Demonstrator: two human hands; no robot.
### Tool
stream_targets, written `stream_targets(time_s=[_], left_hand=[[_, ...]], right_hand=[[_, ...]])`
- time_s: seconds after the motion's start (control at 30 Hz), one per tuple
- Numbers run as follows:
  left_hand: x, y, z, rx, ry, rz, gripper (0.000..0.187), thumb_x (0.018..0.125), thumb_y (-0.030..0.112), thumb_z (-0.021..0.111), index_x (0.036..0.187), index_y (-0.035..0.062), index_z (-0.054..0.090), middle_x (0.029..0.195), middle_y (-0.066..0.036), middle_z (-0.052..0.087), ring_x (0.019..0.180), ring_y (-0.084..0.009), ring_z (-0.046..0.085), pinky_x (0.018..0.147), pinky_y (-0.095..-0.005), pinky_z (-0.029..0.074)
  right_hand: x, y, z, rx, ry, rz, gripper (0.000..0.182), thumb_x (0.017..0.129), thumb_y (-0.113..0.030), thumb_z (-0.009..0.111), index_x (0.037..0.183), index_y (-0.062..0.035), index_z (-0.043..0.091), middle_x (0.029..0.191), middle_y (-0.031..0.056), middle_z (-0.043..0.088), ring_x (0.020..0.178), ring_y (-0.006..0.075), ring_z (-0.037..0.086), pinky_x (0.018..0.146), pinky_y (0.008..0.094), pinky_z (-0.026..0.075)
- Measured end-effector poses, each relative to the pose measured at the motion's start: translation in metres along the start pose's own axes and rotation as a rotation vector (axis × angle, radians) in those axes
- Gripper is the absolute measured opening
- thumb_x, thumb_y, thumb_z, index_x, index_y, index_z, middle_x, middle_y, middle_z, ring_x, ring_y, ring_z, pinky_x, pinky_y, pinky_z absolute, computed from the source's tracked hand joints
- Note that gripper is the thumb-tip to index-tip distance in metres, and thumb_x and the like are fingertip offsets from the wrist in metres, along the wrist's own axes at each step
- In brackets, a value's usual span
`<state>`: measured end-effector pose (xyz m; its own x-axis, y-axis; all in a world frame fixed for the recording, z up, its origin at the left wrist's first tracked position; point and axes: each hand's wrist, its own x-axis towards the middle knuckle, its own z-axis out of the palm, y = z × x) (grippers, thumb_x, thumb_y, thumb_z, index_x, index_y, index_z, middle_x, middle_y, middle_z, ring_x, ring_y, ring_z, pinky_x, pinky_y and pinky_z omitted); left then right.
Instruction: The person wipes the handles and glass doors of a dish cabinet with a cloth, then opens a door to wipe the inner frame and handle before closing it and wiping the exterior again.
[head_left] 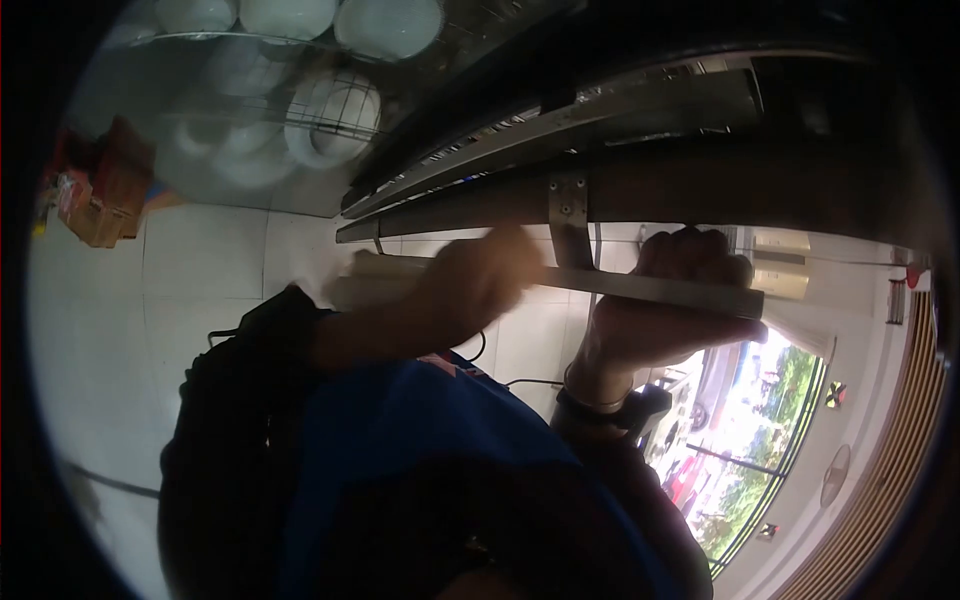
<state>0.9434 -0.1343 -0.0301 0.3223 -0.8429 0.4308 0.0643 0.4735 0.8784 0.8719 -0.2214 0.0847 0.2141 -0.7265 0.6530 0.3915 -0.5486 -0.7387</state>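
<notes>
A long, straight, pale strip [600, 284] runs across the view in front of my chest, its left end smeared by motion. My right hand [672, 280] is closed around it near its right end, fingers on the far side and thumb along the near side. Blurred by movement, my left hand [488, 282] is curled over the strip left of its middle. Just beyond both hands is the edge of a dark cabinet [470, 213] with a metal bracket [568, 200].
White bowls [388, 26] stand behind glass at upper left, with more round white dishes [333, 118] below them. A cardboard box [100, 205] sits at far left on the tiled floor [200, 255]. A bright window [760, 430] is at right.
</notes>
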Motion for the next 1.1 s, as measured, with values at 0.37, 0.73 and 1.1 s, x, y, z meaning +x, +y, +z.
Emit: stream_targets(time_s=[0.37, 0.73, 1.1], left_hand=[[-0.019, -0.040, 0.003, 0.422, 0.097, 0.134, 0.015, 0.080, 0.005, 0.052, 0.093, 0.0030, 0.045, 0.076, -0.012, 0.059, 0.065, -0.0224, 0.061, 0.052, -0.0346, 0.045], [-0.067, -0.114, -0.042, 0.140, 0.279, -0.585, 0.017, 0.086, 0.021, 0.052, 0.087, 0.0035, 0.050, 0.060, -0.011, 0.058, 0.056, -0.0238, 0.060, 0.053, -0.0359, 0.045], [-0.005, -0.024, 0.005, 0.249, 0.253, -0.015, 0.013, 0.087, 0.016, 0.052, 0.094, 0.0047, 0.048, 0.073, -0.011, 0.058, 0.067, -0.0231, 0.062, 0.057, -0.0326, 0.047]], right_hand=[[0.009, 0.010, -0.006, -0.071, -0.093, -0.043, 0.065, 0.083, -0.069, 0.012, 0.064, -0.0124, 0.037, 0.054, 0.0013, 0.038, 0.045, 0.0090, 0.036, 0.041, 0.0192, 0.035], [0.003, 0.017, 0.020, -0.114, -0.051, -0.096, 0.057, 0.087, -0.064, 0.020, 0.064, -0.0134, 0.035, 0.054, 0.0003, 0.033, 0.042, 0.0065, 0.031, 0.036, 0.0166, 0.028], [0.008, 0.010, 0.012, -0.012, -0.128, -0.056, 0.056, 0.087, -0.062, 0.022, 0.063, -0.0128, 0.034, 0.055, 0.0002, 0.032, 0.040, 0.0064, 0.026, 0.035, 0.0179, 0.024]])
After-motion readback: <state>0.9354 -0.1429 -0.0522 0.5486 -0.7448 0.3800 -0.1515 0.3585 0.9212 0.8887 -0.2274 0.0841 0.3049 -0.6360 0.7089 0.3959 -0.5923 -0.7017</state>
